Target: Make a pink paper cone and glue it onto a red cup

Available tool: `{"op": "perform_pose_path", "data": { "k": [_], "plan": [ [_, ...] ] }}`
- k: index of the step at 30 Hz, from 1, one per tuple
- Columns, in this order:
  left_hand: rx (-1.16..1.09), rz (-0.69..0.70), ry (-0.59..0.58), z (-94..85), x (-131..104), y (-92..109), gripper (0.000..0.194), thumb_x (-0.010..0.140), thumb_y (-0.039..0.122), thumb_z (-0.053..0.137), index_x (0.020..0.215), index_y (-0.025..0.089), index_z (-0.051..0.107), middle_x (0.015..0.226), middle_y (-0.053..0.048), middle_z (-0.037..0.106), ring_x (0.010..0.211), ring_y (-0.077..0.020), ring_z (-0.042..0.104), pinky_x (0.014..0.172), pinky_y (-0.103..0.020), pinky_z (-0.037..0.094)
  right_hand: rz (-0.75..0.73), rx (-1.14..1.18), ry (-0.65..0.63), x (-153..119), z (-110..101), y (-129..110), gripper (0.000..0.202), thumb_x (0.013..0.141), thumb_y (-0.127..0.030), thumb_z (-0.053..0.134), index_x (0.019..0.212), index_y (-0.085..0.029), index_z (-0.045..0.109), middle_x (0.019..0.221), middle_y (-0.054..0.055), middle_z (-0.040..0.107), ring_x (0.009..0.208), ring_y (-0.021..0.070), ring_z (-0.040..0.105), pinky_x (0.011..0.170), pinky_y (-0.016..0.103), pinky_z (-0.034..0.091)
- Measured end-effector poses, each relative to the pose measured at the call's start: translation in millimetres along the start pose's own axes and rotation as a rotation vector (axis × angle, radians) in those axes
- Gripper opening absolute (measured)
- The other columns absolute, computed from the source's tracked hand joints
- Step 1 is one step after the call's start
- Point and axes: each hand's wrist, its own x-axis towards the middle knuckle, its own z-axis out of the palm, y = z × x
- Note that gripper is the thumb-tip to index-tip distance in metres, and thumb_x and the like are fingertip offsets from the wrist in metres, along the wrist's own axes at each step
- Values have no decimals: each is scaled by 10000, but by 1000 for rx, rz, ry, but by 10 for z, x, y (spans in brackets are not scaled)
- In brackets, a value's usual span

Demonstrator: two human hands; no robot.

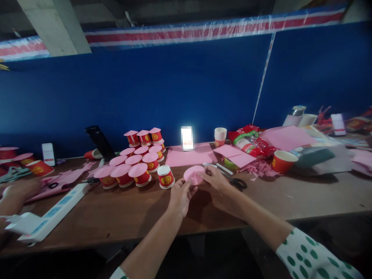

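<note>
Between my two hands is a round pink paper disc (192,173), raised just above the brown table. My left hand (180,194) pinches its lower left edge. On the other side, my right hand (216,178) grips the right edge between thumb and fingers. An upside-down red paper cup (166,177) with a gold emblem stands left of the disc. Farther left are several such cups topped with pink paper cones, including a front one (140,174). Black-handled scissors (238,183) lie right of my right hand, partly behind it.
A lit phone (187,138) stands on a pink sheet (174,155) at the back. Pink scraps (260,169), a red snack bag (250,141) and an upright cup (283,161) are to the right. A white power strip (62,207) and another person's hand (21,190) are at left.
</note>
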Motion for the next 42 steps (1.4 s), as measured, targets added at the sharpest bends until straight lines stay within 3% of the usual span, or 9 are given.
{"op": "perform_pose_path", "data": {
  "k": [6, 13, 19, 29, 38, 42],
  "plan": [
    [5, -12, -4, 18, -4, 8, 151, 699, 133, 661, 811, 122, 560, 801, -62, 649, 677, -96, 609, 655, -217, 521, -58, -22, 4, 13, -9, 51, 287, 672, -428, 620, 726, -159, 536, 664, -12, 518, 597, 107, 430, 545, 230, 356],
    [9, 1, 12, 54, -25, 16, 253, 648, 46, 685, 845, 114, 542, 786, -64, 657, 678, -101, 624, 660, -206, 511, -15, -51, 22, -20, -9, -18, 304, 655, -437, 624, 637, -182, 459, 566, -45, 428, 529, 93, 367, 484, 221, 296],
    [5, 21, -4, 42, 0, -4, 284, 615, 39, 708, 824, 122, 533, 746, -55, 662, 666, -116, 634, 650, -216, 509, -36, -47, 33, -42, 4, -60, 287, 654, -428, 626, 672, -174, 494, 593, -39, 445, 548, 94, 375, 500, 220, 309],
    [-4, 75, -43, 48, 4, -2, 354, 584, 33, 722, 874, 128, 541, 825, -63, 669, 719, -133, 643, 711, -260, 514, 62, 175, -44, -39, 40, -24, 282, 649, -425, 651, 750, -181, 553, 630, -8, 539, 572, 117, 466, 501, 231, 360],
    [6, 118, -70, 44, 13, -24, 300, 616, 55, 703, 872, 122, 561, 811, -57, 667, 718, -108, 634, 724, -231, 503, 131, 253, -105, -116, 84, -79, 298, 662, -449, 638, 789, -182, 610, 636, 1, 569, 585, 125, 502, 496, 220, 373],
    [21, 55, -85, 49, -21, -8, 304, 622, 105, 718, 885, 130, 567, 889, -82, 666, 759, -127, 637, 710, -234, 507, 125, 287, -166, -123, 64, -86, 294, 646, -450, 654, 767, -183, 636, 640, 4, 582, 613, 146, 529, 522, 239, 398]
  ]
}}
